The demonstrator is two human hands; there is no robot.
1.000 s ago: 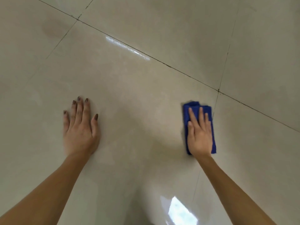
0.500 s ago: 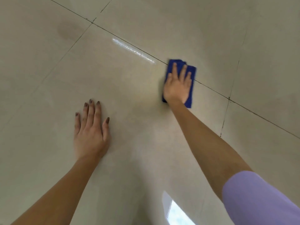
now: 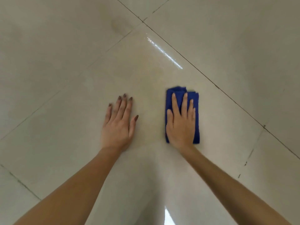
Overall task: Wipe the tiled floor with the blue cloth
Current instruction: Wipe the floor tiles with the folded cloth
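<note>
- I had my right hand [image 3: 181, 125] pressed flat, palm down, on the folded, deep-blue terry cloth [image 3: 169, 98]; the fingers [image 3: 184, 103] lay stretched out and slightly spread, not curled around it, so the hand pinned the fabric rather than clenching it.
- The cloth lay on the glossy, cream-coloured tiled floor [image 3: 68, 88], within one large tile, its edges showing past my hand on both sides and beyond my fingertips.
- My left hand [image 3: 118, 125] rested palm down on the bare tile, well apart from the cloth, fingers extended and grasping nothing.
- A dark grout line [image 3: 215, 86] ran diagonally beyond the cloth, near it but not touching.
- A bright streak of reflected light [image 3: 164, 52] sat on the tile further ahead.
- I saw no container anywhere in view.
</note>
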